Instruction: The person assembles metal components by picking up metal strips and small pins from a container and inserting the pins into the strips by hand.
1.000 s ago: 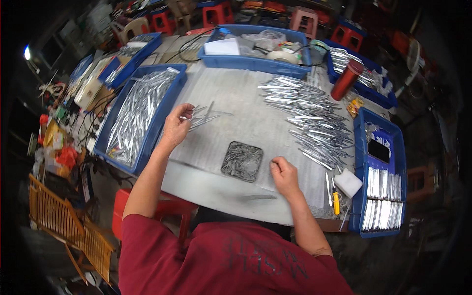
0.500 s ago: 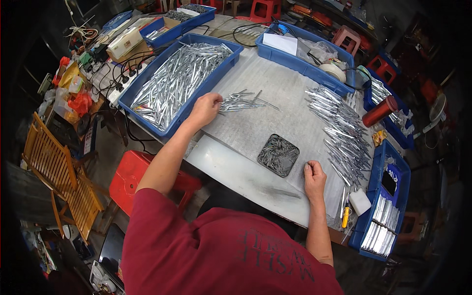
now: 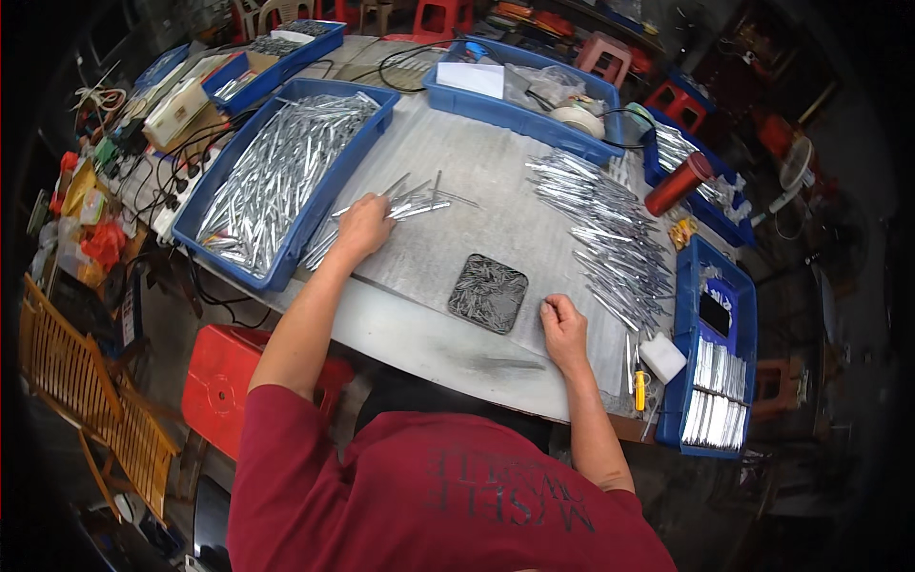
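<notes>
My left hand (image 3: 366, 227) is palm down with fingers curled on a small loose pile of thin silvery metal rods (image 3: 412, 206). Rod ends stick out beside the fingers; its fingertips are partly hidden. More rods (image 3: 318, 250) lie between that wrist and the large blue tray. My right hand (image 3: 564, 329) rests closed on the table, thumb pressed to the fingers; anything inside is too small or hidden to name. Left of it lies a dark square dish (image 3: 488, 294) full of small thin metal pins. Beyond the right hand spreads a wide heap of silvery rods (image 3: 605, 238).
A large blue tray (image 3: 385, 116) of rods stands at left. Another blue tray (image 3: 519, 116) at the back holds plastic bags and paper. At right are a red cylinder (image 3: 679, 183), a white block (image 3: 662, 357), a yellow-handled screwdriver (image 3: 640, 389) and a blue tray (image 3: 681, 305).
The whole view has shifted, with the table's things now further left. My left hand has gone from the left end of the small rod pile to on top of it. The right hand stays closed beside the dish.
</notes>
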A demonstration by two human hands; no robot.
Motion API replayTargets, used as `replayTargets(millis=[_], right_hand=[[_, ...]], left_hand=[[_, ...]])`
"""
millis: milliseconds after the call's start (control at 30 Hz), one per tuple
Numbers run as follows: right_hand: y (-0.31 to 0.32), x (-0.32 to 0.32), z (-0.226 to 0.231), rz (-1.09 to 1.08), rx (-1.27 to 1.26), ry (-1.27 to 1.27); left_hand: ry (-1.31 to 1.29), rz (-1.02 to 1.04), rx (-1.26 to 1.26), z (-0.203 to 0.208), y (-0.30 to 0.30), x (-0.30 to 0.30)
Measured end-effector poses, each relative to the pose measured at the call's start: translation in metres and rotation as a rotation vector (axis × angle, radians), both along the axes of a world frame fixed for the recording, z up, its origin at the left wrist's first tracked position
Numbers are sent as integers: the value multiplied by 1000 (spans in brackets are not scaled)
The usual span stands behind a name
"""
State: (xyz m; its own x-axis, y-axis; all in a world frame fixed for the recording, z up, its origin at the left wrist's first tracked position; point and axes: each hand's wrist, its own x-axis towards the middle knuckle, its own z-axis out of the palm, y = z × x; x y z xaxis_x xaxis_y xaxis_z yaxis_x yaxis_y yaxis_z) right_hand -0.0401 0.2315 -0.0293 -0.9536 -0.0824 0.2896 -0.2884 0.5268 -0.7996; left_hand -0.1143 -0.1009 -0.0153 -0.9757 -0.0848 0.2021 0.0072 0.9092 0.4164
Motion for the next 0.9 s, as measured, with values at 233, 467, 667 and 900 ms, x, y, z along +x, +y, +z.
replayTargets(millis=[233, 467, 667, 900], right_hand=[[0, 1, 4, 19, 43, -12], [-1, 1, 3, 0, 20, -31], [10, -8, 0, 56, -166, -133], [-37, 12, 45, 175, -221, -191]], left_hand=[[33, -52, 99, 10, 5, 12], [197, -54, 508, 26, 13, 32], [14, -204, 1343, 31, 48, 68], [-189, -234, 1713, 36, 82, 92]])
